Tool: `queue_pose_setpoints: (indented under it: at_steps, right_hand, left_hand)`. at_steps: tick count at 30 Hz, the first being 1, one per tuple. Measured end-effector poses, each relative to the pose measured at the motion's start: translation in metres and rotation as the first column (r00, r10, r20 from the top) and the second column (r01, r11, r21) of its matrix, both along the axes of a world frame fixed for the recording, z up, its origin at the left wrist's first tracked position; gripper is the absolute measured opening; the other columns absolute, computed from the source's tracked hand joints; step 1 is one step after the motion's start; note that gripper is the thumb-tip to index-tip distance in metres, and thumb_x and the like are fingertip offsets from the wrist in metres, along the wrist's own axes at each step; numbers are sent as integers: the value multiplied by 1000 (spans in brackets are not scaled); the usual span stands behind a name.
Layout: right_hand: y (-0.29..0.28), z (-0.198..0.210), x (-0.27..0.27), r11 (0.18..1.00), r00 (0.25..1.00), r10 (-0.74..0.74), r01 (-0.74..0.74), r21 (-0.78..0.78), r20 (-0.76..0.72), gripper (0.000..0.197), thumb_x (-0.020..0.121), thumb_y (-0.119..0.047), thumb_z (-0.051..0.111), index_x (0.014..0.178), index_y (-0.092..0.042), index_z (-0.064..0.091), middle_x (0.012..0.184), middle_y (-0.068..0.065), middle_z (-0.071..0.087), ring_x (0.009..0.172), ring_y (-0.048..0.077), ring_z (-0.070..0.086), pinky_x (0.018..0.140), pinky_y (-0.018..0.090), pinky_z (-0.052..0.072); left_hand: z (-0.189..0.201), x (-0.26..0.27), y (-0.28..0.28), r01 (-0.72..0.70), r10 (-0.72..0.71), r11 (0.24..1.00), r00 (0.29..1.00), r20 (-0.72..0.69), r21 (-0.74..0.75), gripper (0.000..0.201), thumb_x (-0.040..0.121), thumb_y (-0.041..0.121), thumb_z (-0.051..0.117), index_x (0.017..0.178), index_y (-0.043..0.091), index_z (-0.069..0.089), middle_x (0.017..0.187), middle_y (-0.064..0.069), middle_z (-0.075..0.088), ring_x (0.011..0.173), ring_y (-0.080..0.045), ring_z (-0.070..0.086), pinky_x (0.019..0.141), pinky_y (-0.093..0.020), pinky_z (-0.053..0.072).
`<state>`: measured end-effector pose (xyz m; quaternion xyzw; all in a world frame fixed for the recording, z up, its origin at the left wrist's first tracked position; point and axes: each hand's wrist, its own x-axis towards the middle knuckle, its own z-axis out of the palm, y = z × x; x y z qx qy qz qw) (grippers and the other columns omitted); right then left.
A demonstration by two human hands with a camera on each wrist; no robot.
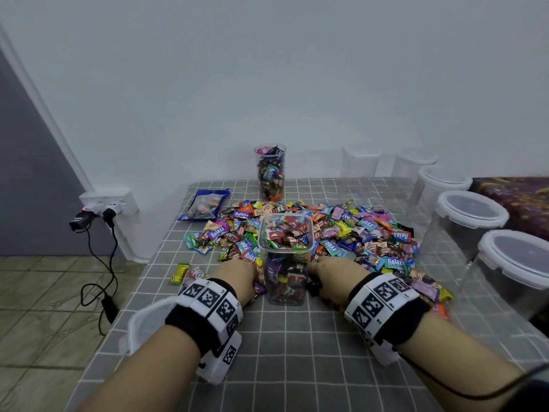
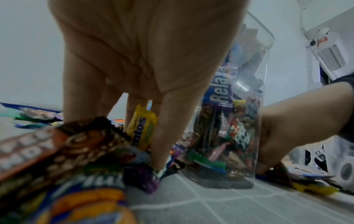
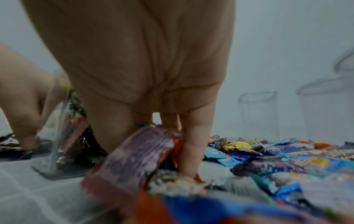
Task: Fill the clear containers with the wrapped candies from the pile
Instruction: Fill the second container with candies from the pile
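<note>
A square clear container (image 1: 285, 254), nearly full of wrapped candies, stands at the near edge of the candy pile (image 1: 341, 233). My left hand (image 1: 239, 276) is down on the table to its left. Thumb and fingers (image 2: 84, 97) close around candies, with a yellow one (image 2: 141, 130) upright between them. My right hand (image 1: 331, 278) is at the container's right. It grips candies too, a purple wrapper (image 3: 134, 153) standing between thumb and finger. A tall round container (image 1: 269, 173) full of candies stands at the back.
Several empty clear containers (image 1: 361, 171) line the back right and right edge, two of them with white lids (image 1: 472, 209). A blue bag (image 1: 205, 205) lies at the back left. A few loose candies (image 1: 179, 273) lie left of my left hand. A grey checked cloth (image 1: 297, 337) covers the table.
</note>
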<state>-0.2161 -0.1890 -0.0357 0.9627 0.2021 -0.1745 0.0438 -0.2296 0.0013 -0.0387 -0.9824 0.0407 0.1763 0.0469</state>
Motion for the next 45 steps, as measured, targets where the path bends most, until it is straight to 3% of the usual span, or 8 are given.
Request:
queue_pose_setpoints:
  at_steps: [9, 13, 17, 22, 30, 38, 41, 45]
  right_hand:
    - [-3, 10, 1, 999, 999, -42, 41, 13, 31, 35, 91, 2, 40, 118, -13, 57, 116, 11, 61, 105, 28, 59, 79, 33, 48]
    - [-8, 11, -2, 993, 990, -85, 75, 91, 116, 23, 90, 2, 42, 88, -21, 47, 105, 8, 61, 103, 28, 59, 74, 31, 44]
    - [-13, 9, 0, 967, 960, -158, 102, 235, 232, 20, 92, -5, 43, 105, -9, 58, 105, 10, 61, 99, 27, 57, 80, 32, 45]
    - [-18, 20, -2, 850, 868, -325, 94, 518, 376, 18, 93, -11, 43, 100, -6, 59, 99, 9, 60, 93, 27, 55, 75, 32, 41]
    - [-1, 56, -8, 625, 733, -390, -233, 745, 557, 14, 88, -3, 53, 96, -3, 65, 93, 9, 63, 83, 22, 56, 70, 27, 37]
    - [23, 56, -15, 627, 793, -211, -339, 701, 572, 15, 87, -3, 55, 99, -4, 64, 98, 8, 61, 87, 21, 55, 72, 22, 33]
    - [26, 53, -16, 625, 823, -142, -357, 694, 551, 19, 85, -2, 51, 100, -3, 62, 103, 10, 61, 94, 26, 56, 81, 28, 40]
    - [26, 51, -17, 626, 863, -95, -335, 704, 496, 26, 89, -9, 55, 115, -6, 60, 123, 7, 57, 114, 21, 51, 93, 20, 32]
  left_hand:
    - [2, -1, 7, -53, 64, 995, 988, 138, -84, 17, 88, 19, 56, 98, 11, 65, 101, -10, 66, 96, -27, 61, 78, -33, 49]
    - [3, -1, 14, -81, 110, 985, 976, 188, -153, 21, 92, 24, 53, 95, 9, 66, 96, -11, 66, 94, -27, 61, 75, -33, 48]
    - [7, -2, 18, -68, 130, 970, 957, 261, -235, 26, 95, 26, 50, 91, 6, 66, 92, -12, 66, 91, -27, 60, 74, -31, 45]
    - [18, -4, 23, -59, 218, 925, 891, 397, -376, 26, 93, 31, 52, 88, 11, 68, 83, -6, 67, 82, -23, 60, 72, -32, 48]
    - [46, -11, 16, 24, 317, 851, 772, 551, -524, 23, 91, 32, 55, 75, 17, 62, 69, 0, 58, 74, -22, 55, 62, -30, 37]
    - [61, -12, 10, 100, 393, 788, 678, 621, -608, 20, 90, 32, 58, 87, 16, 70, 66, 3, 56, 70, -18, 50, 61, -30, 34]
    - [63, -13, 9, 106, 404, 778, 671, 622, -619, 21, 89, 32, 58, 88, 15, 71, 71, 1, 60, 72, -19, 53, 64, -32, 40]
    - [64, -14, 10, 109, 406, 770, 677, 614, -629, 22, 89, 31, 58, 85, 13, 70, 74, -3, 64, 73, -21, 55, 65, -34, 41]
